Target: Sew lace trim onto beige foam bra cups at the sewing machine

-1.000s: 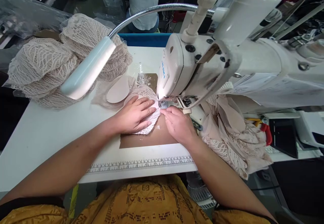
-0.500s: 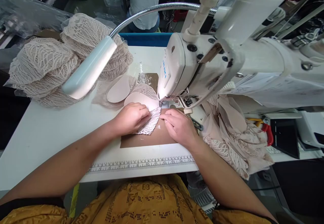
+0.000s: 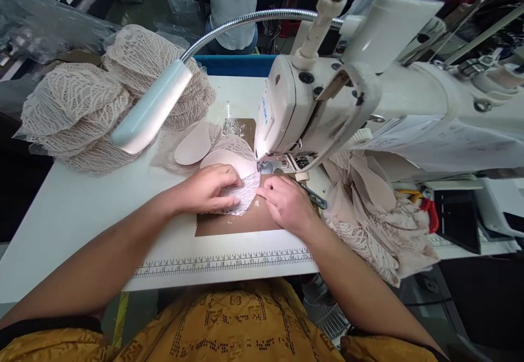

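A lace piece (image 3: 244, 194) lies under the needle area of the sewing machine (image 3: 278, 108), joined or next to a smooth pale cup (image 3: 223, 160); the join is too small to tell. My left hand (image 3: 210, 188) rests on the lace's left side, its thumb and fingers apart. At the lace's right edge, my right hand (image 3: 290, 205) is closed, with the edge at its forefinger and thumb tips. Beneath the lace is a brown sheet (image 3: 229, 228) on the white table. The fingers hide part of the lace.
Lace bundles (image 3: 77, 111) are heaped at the left, below a gooseneck lamp (image 3: 153, 105). Another pale cup (image 3: 192, 143) sits beside the work. More lace pieces (image 3: 368, 220) hang at the right, near red-handled scissors (image 3: 429, 214). A printed ruler (image 3: 229, 263) runs along the front edge. A person (image 3: 231, 7) sits beyond.
My left hand's fingers have opened from a closed grip and now lie spread on the lace. My right hand stays at the lace's right edge. The view has shifted slightly.
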Action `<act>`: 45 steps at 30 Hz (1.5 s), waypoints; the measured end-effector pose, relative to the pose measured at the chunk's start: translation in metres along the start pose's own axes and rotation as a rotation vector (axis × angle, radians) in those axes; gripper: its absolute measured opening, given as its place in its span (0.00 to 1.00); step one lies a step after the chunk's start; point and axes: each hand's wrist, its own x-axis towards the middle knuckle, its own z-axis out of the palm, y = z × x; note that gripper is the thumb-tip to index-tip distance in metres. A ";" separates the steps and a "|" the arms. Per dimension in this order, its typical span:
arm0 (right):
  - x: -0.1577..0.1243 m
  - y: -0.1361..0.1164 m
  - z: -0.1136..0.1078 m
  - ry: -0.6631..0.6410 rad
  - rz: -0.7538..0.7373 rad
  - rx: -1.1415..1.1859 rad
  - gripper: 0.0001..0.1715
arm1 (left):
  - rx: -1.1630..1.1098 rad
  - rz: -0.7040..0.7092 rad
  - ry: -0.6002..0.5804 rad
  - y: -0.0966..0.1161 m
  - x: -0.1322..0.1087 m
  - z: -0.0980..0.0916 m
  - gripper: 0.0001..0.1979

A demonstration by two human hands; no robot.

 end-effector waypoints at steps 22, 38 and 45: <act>0.000 -0.005 -0.002 -0.125 0.108 -0.152 0.21 | 0.331 0.341 0.102 -0.015 0.015 0.019 0.22; 0.007 -0.008 -0.004 -0.194 0.229 -0.226 0.24 | 0.472 0.256 0.141 -0.014 0.013 0.027 0.25; 0.004 -0.002 -0.003 -0.121 0.171 -0.175 0.23 | 0.448 0.225 0.152 -0.013 0.010 0.026 0.24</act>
